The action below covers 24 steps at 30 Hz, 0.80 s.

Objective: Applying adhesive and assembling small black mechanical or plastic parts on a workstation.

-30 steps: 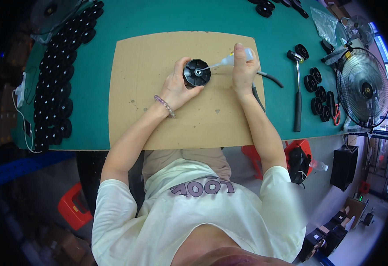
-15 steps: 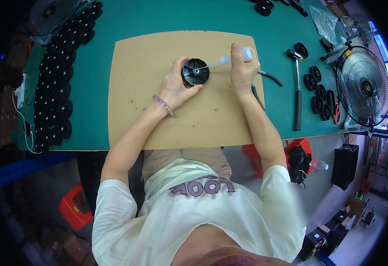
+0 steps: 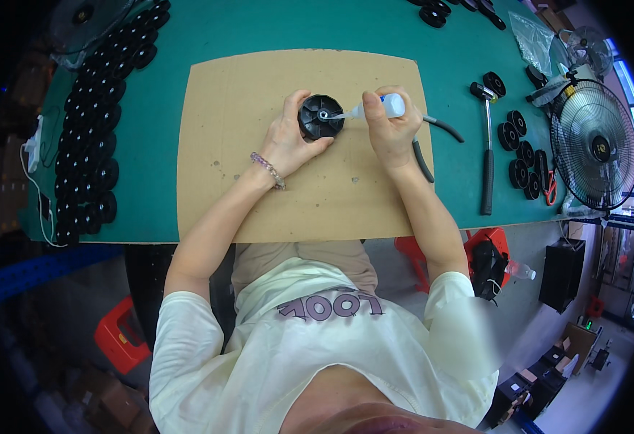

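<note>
A round black spoked wheel [image 3: 321, 129] with a metal hub at its centre is gripped by my left hand [image 3: 288, 143], thumb and fingers on its rim. In my right hand [image 3: 389, 137] is a small white squeeze bottle [image 3: 393, 105], tilted so its thin nozzle points left at the wheel's hub. The nozzle tip is over or touching the area beside the hub; which of these I cannot tell. Both hands are above a brown cardboard sheet [image 3: 259, 210]. Partly behind my right hand lie pliers [image 3: 444, 129] with dark handles.
Rows of black wheels [image 3: 89, 152] stand on the green table [image 3: 158, 181] at the left. To the right are a hammer [image 3: 487, 159], several loose black wheels [image 3: 518, 172], red-handled scissors [image 3: 551, 189] and a fan [image 3: 599, 145]. A plastic bag [image 3: 530, 40] lies at the far right.
My right hand has shifted slightly left and down, tipping the bottle so its nozzle sits nearer the hub. My left hand and the wheel have barely moved.
</note>
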Each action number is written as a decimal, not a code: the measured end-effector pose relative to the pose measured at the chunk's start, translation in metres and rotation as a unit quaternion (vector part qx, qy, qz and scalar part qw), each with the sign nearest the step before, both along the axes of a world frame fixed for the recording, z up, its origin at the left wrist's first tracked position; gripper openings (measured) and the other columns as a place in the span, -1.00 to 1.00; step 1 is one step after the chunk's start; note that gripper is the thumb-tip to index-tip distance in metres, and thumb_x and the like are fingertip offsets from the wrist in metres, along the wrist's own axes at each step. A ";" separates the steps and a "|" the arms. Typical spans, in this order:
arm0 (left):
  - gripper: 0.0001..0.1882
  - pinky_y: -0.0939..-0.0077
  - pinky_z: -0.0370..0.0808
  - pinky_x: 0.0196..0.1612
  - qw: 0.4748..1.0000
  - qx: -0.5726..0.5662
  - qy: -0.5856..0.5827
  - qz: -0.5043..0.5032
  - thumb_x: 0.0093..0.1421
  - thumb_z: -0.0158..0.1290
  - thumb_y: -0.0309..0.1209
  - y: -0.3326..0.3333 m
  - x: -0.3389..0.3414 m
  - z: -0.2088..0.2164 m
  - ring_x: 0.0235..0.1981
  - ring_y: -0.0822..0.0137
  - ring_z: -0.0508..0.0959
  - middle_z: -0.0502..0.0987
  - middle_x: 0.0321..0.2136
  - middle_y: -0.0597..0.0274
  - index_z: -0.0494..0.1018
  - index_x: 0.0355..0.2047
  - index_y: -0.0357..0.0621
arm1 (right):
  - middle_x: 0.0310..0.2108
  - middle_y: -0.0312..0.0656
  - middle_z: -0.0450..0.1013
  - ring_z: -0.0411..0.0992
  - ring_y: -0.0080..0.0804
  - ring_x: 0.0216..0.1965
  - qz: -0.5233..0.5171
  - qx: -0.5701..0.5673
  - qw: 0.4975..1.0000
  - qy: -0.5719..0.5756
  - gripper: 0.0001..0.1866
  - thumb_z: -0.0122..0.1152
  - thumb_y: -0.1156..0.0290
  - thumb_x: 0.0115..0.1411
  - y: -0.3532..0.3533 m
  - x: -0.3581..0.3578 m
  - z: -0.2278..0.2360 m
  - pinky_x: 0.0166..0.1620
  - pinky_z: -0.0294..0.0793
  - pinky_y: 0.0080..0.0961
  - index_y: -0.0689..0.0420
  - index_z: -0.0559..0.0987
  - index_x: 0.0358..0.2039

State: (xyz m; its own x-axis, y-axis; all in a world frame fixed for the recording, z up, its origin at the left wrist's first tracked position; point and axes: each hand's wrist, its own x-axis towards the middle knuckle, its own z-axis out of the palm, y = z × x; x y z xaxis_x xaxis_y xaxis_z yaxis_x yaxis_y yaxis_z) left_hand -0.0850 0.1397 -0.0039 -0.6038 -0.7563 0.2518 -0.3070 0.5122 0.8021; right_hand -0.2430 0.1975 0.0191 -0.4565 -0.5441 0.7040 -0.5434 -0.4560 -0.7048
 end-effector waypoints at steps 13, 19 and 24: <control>-0.21 0.30 0.43 -0.14 0.999 0.034 0.014 -0.014 -0.20 0.22 -0.37 -0.001 -0.001 -0.005 -0.17 0.00 0.44 0.35 -0.14 -0.08 0.01 0.00 -0.15 | -0.79 -0.34 0.32 0.26 -0.65 -0.72 0.000 0.041 0.997 -0.064 -0.65 0.25 0.21 -0.01 -0.005 -0.005 0.002 -0.65 0.22 -0.68 0.19 0.39 -0.69; -0.22 0.32 0.43 -0.11 0.999 0.022 0.032 -0.019 -0.19 0.22 -0.38 -0.001 0.000 -0.006 -0.16 0.00 0.44 0.35 -0.13 -0.11 0.01 0.00 -0.16 | -0.78 -0.34 0.30 0.23 -0.66 -0.72 -0.016 0.039 0.998 -0.052 -0.64 0.24 0.21 0.00 -0.005 -0.007 0.002 -0.65 0.20 -0.68 0.20 0.38 -0.69; -0.20 0.47 0.50 -0.18 1.000 0.018 0.008 -0.019 -0.19 0.24 -0.47 0.000 0.001 -0.004 -0.13 0.22 0.44 0.32 -0.09 -0.04 0.00 0.01 -0.19 | -0.79 -0.34 0.30 0.23 -0.65 -0.72 -0.023 0.024 0.998 -0.051 -0.64 0.25 0.19 0.00 -0.006 -0.008 0.001 -0.65 0.21 -0.68 0.20 0.39 -0.68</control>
